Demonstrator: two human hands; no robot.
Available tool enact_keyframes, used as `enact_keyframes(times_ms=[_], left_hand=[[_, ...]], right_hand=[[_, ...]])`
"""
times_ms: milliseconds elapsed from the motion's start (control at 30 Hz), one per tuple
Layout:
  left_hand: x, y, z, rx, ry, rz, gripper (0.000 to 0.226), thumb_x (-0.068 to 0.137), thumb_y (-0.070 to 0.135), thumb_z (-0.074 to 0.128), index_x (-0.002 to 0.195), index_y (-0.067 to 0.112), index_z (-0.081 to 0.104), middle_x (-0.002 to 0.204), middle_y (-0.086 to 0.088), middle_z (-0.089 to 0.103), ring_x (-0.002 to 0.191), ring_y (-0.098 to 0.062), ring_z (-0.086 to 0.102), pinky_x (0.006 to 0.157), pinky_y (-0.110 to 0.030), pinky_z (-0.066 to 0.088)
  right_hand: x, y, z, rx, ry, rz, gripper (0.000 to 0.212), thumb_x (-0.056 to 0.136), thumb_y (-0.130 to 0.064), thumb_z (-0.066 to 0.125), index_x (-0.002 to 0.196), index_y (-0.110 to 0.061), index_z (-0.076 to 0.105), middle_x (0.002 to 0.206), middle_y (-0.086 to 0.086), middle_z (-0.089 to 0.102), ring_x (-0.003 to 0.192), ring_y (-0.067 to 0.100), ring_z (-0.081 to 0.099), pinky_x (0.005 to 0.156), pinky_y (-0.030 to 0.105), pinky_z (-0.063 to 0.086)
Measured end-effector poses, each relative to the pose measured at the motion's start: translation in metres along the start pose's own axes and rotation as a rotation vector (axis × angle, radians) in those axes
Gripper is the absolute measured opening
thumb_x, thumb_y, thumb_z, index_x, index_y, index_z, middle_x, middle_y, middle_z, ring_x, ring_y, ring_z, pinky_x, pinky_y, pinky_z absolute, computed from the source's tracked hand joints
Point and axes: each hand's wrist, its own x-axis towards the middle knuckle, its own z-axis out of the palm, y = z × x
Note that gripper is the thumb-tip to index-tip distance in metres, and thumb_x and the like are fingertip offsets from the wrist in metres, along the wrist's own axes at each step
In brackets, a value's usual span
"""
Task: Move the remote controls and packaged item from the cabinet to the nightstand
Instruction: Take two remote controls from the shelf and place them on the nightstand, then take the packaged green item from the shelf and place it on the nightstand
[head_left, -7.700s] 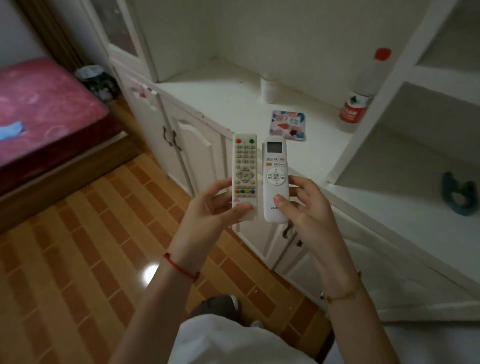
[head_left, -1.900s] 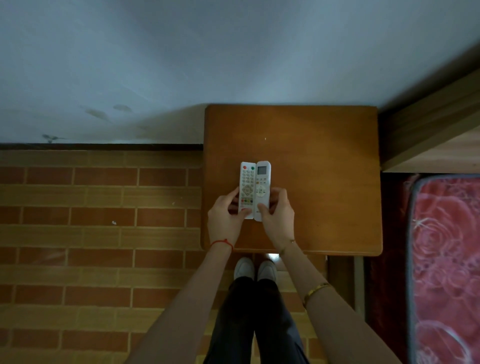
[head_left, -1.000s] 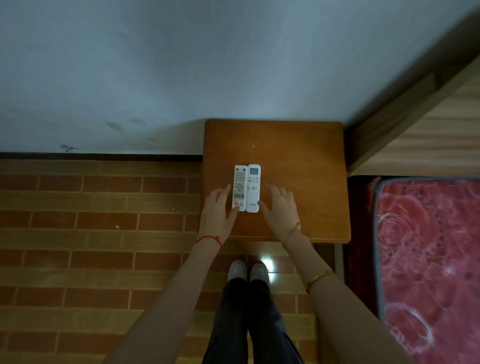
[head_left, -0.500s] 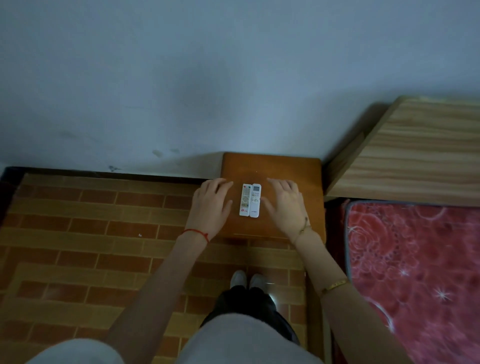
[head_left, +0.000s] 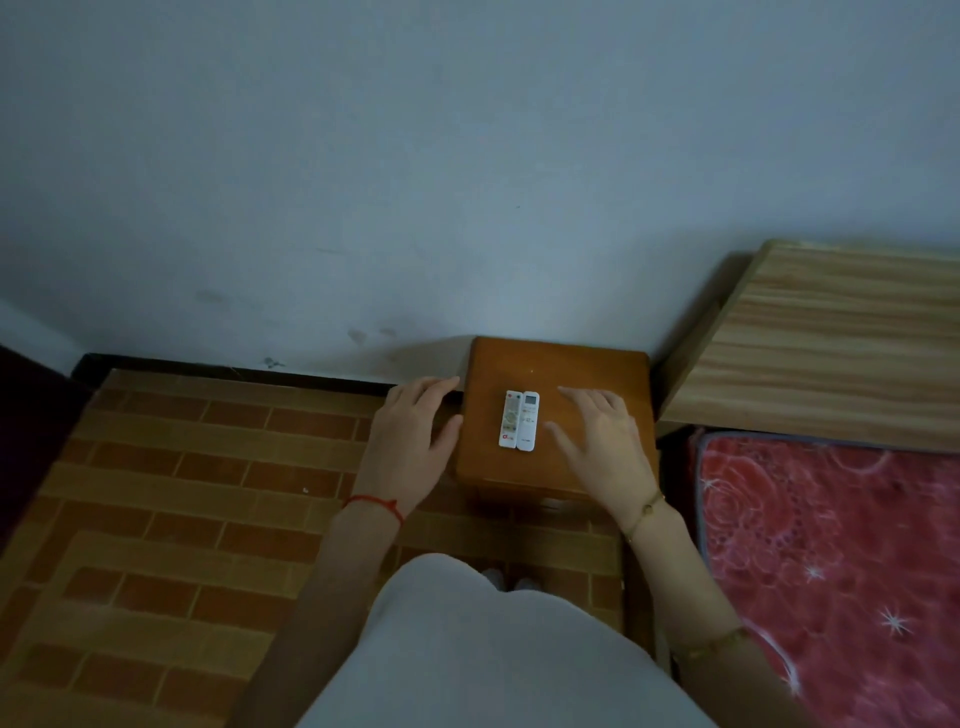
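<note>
Both remote controls lie side by side on the nightstand, between my left hand and right hand, both released and empty. The packaged item isn't in sight, so fetching it remains.

We see a pale wall ahead, a brick-patterned floor below, a red flowered mattress at right and a light wooden headboard behind it.
</note>
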Motion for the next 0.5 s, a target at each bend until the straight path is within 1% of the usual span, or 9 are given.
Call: enact_keyframes(times_ms=[100,300,367,500], left_hand=[[-0.006,0.002,-0.011,-0.004,0.058,-0.018,0.045,0.097,0.024,0.053,0.141,0.019,0.047,0.138,-0.002,0.050,0.132,-0.017,0.041,0.109,-0.035,0.039],[-0.028,-0.007,-0.032,-0.013,0.141,-0.072,0.044,0.097,0.024,0.053,0.140,0.017,0.048,0.136,-0.004,0.052,0.130,-0.019,0.042,0.109,-0.036,0.039],[-0.042,-0.015,-0.039,-0.022,0.166,-0.129,0.044,0.097,0.025,0.052,0.140,0.017,0.048,0.137,-0.003,0.050,0.131,-0.019,0.040,0.110,-0.033,0.037],[-0.080,-0.038,-0.052,-0.005,0.234,-0.269,0.044,0.097,0.030,0.051,0.141,0.023,0.046,0.139,0.001,0.048,0.133,-0.017,0.037,0.113,-0.038,0.035]], right_hand=[[-0.002,-0.007,-0.005,0.012,0.002,-0.024,0.048,0.095,-0.039,0.053,0.139,-0.021,0.045,0.139,0.001,0.051,0.136,0.019,0.036,0.109,0.035,0.033],[0.004,-0.029,-0.011,0.048,-0.001,-0.132,0.048,0.094,-0.038,0.054,0.138,-0.020,0.047,0.137,0.002,0.053,0.135,0.020,0.037,0.109,0.036,0.033],[0.004,-0.041,-0.013,0.059,-0.015,-0.187,0.047,0.094,-0.037,0.055,0.137,-0.019,0.048,0.135,0.002,0.055,0.133,0.021,0.039,0.108,0.037,0.034],[0.003,-0.073,-0.006,0.058,-0.093,-0.320,0.046,0.094,-0.035,0.056,0.136,-0.016,0.050,0.133,0.005,0.056,0.131,0.023,0.041,0.106,0.037,0.036]])
